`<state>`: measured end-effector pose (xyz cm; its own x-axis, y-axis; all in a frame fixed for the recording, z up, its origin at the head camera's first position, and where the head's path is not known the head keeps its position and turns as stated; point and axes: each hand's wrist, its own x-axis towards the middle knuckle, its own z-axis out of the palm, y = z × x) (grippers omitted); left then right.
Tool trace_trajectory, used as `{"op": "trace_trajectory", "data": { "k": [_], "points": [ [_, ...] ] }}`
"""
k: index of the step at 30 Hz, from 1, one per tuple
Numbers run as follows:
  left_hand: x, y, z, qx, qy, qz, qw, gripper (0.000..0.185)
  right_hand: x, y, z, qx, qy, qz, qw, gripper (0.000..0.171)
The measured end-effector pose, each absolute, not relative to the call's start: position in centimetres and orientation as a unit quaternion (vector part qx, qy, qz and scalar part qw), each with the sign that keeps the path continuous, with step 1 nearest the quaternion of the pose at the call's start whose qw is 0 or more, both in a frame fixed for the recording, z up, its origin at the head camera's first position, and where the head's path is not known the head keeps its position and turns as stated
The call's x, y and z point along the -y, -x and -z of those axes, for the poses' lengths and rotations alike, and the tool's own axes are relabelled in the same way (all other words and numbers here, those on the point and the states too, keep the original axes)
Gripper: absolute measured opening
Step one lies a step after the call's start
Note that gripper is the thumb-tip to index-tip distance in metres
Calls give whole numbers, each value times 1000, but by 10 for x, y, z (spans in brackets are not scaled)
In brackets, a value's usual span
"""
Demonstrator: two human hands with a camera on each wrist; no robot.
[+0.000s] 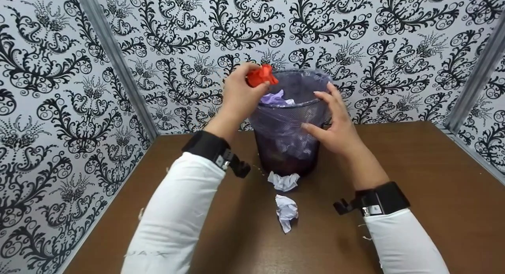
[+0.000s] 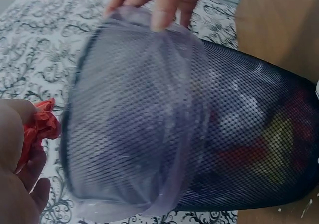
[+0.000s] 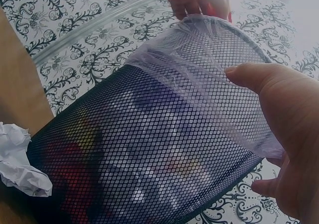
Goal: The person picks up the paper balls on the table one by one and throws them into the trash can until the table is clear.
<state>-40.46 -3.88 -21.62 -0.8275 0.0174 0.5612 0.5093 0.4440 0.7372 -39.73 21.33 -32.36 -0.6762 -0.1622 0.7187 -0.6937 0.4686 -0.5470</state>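
Observation:
My left hand (image 1: 241,93) pinches a crumpled red paper ball (image 1: 261,76) at the left side of the bin's rim. A dark mesh wastebasket (image 2: 239,109), lined with a thin purple bag (image 1: 286,118), stands upright on the table. Round the right side of its upper part curls my right hand (image 1: 337,126), the thumb on the front and the fingers by the rim. Purple crumpled paper (image 1: 275,98) shows inside near the top. Through the mesh, white, red and yellow pieces appear in the right wrist view. Part of the red ball is hidden by the left fingers.
Two crumpled white papers lie on the brown table (image 1: 426,195): one paper (image 1: 284,181) by the bin's base, another paper (image 1: 287,212) nearer to me. Patterned wall panels (image 1: 177,33) rise behind and at both sides, joined by grey corner strips.

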Motion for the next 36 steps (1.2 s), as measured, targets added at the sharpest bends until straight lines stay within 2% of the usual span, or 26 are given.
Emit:
{"op": "trace_trajectory", "data": {
  "k": [4,10,14,17,23,29,32,36],
  "points": [
    [31,409,217,837,145,475,231,30,-212,397,322,804,-270,-437,300,79],
    [23,418,214,854,136,444,234,15,-213,397,319,807,-269,-436,294,79],
    [20,422,216,869,130,425,215,14,-214,398,320,806,-269,-438,292,78],
    [21,422,219,882,132,408,196,21,-214,398,320,805,-272,-439,292,78],
    [27,417,226,909,152,343,184,55,-213,399,321,800,-277,-440,299,78],
    [36,403,232,901,189,349,178,63,-214,398,322,799,-275,-445,297,78],
    [42,392,234,877,225,378,193,60,-214,397,323,800,-271,-446,296,78],
    [52,374,243,833,299,365,288,46,-214,397,323,804,-267,-446,290,78]
  ]
}}
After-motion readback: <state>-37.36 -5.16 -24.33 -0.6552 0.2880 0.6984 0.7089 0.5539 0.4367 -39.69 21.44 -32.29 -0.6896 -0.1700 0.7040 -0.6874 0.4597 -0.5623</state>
